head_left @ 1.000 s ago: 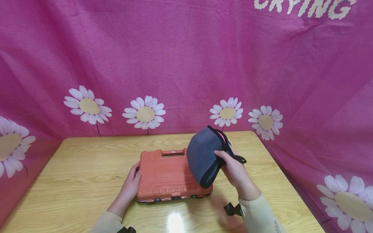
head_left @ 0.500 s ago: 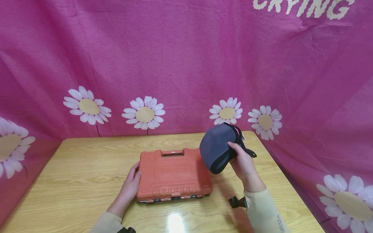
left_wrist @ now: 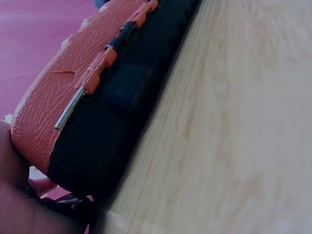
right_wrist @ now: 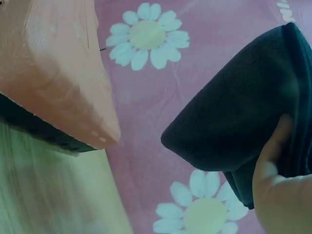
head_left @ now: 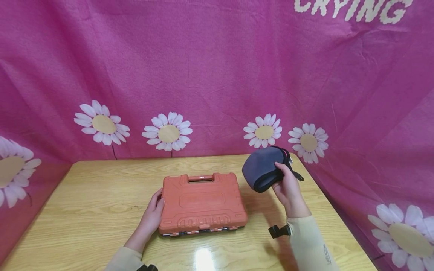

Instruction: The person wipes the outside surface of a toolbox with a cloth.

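Observation:
An orange hard plastic tool case (head_left: pixel 203 201) with a black base lies closed on the table, its handle on the far side. My left hand (head_left: pixel 152 216) rests along the case's left side, fingers against the edge. In the left wrist view, the hinge side of the case (left_wrist: pixel 92 117) shows a metal pin, with the hand at its corner. My right hand (head_left: pixel 288 190) pinches a dark grey-blue soft fabric piece (head_left: pixel 262 167) with black edging and a strap, thumb on top. It is raised off the table, right of the case. Its underside is hidden.
The wooden table (head_left: pixel 112 195) ends at a pink cloth backdrop (head_left: pixel 217 82) printed with white daisies, at the back and both sides. A black mount (head_left: pixel 279 231) sits at the right wrist.
My right hand has carried the fabric piece rightward, from over the case's right part to beside it, uncovering the case. The left hand and the case have stayed put.

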A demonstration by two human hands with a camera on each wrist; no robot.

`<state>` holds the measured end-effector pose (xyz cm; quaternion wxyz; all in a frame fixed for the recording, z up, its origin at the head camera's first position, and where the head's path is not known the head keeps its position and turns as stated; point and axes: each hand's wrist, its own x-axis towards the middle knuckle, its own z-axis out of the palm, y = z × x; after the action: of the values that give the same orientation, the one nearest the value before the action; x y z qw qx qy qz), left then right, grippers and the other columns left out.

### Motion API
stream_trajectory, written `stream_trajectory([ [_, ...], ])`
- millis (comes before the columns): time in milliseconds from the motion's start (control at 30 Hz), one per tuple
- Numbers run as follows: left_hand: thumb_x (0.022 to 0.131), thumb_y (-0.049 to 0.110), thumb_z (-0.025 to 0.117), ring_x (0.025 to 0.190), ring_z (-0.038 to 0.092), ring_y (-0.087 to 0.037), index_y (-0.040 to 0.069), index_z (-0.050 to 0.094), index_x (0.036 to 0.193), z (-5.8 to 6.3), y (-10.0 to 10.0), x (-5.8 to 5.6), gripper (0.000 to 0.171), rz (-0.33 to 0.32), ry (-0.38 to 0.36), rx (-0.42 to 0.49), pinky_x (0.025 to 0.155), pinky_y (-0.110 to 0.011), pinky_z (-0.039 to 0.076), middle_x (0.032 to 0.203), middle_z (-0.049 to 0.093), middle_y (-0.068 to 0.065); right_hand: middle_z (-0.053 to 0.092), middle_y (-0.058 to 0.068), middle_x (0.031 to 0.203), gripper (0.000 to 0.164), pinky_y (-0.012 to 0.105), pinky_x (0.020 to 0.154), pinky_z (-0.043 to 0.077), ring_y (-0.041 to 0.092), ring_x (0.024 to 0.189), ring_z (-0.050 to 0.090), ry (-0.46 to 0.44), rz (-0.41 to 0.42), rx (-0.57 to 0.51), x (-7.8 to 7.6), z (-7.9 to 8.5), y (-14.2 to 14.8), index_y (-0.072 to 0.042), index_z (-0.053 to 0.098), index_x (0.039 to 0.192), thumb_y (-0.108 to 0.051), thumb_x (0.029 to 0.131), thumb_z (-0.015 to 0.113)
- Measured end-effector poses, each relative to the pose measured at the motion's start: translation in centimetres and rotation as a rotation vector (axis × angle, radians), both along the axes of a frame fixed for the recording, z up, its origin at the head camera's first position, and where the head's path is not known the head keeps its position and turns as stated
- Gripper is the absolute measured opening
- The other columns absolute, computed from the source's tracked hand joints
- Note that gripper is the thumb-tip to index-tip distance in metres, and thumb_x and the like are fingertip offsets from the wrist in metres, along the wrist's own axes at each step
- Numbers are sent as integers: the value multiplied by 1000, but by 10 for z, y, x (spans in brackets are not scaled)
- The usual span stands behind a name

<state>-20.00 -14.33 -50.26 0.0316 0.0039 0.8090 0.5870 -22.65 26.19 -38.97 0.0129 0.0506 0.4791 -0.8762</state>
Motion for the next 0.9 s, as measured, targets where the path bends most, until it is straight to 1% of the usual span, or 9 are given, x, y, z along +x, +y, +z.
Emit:
stream_trajectory([
  [100,113,17,30,154,21,-47,-2,18,162,0,0,0,53,-1,7,-3,126,-61,18,163,26,-32,39,-13,157,59,21,117,39,-1,127,53,-57,6,-64,-7,-4,6,-20,12,166,-22,112,33],
  [133,113,16,30,154,21,-47,-3,18,161,0,0,0,53,-1,10,-3,126,-61,18,163,26,-32,35,-12,160,59,22,119,37,0,129,51,-72,8,-89,-9,-6,8,-21,10,167,-22,112,31],
  [200,113,16,30,154,21,-47,-2,18,162,0,0,0,53,-2,6,-5,127,-60,17,164,25,-32,33,-12,162,58,21,119,36,1,130,49,-107,6,-143,-13,-8,12,-23,10,166,-21,112,29],
  [267,113,17,30,155,20,-47,-2,17,162,0,0,0,54,-2,4,-10,127,-60,17,164,25,-32,38,-13,156,57,20,116,39,1,130,48,-129,10,-180,-15,-10,15,-25,12,166,-20,112,29],
  [367,113,17,29,155,19,-47,-2,17,162,-1,-1,0,54,-2,-3,-14,127,-61,16,164,24,-31,55,-14,136,52,20,107,47,0,123,54,-160,15,-222,-16,-13,19,-25,17,162,-21,112,30],
  [500,113,18,29,155,18,-46,-1,16,163,-1,0,0,54,-4,-9,-12,127,-61,16,165,23,-30,68,-12,113,44,21,100,52,2,111,63,-169,28,-250,-17,-18,22,-24,25,155,-20,112,31],
  [567,113,18,29,155,18,-46,-1,16,163,-1,0,0,54,-3,-11,-8,127,-61,16,165,23,-30,70,-11,111,44,21,99,53,2,108,65,-170,29,-256,-18,-19,22,-24,25,155,-19,112,32],
  [733,113,18,30,155,19,-46,0,17,163,-1,0,0,54,6,-15,-7,127,-60,16,165,25,-30,71,-11,109,54,22,98,54,3,107,65,-180,22,-245,-19,-21,21,-25,15,163,-19,112,33],
  [900,113,18,30,155,21,-46,0,17,163,-2,0,-1,54,9,-17,-3,127,-60,18,164,25,-30,71,-12,108,55,21,99,53,2,110,63,-199,24,-238,-20,-22,20,-26,16,163,-20,111,35],
])
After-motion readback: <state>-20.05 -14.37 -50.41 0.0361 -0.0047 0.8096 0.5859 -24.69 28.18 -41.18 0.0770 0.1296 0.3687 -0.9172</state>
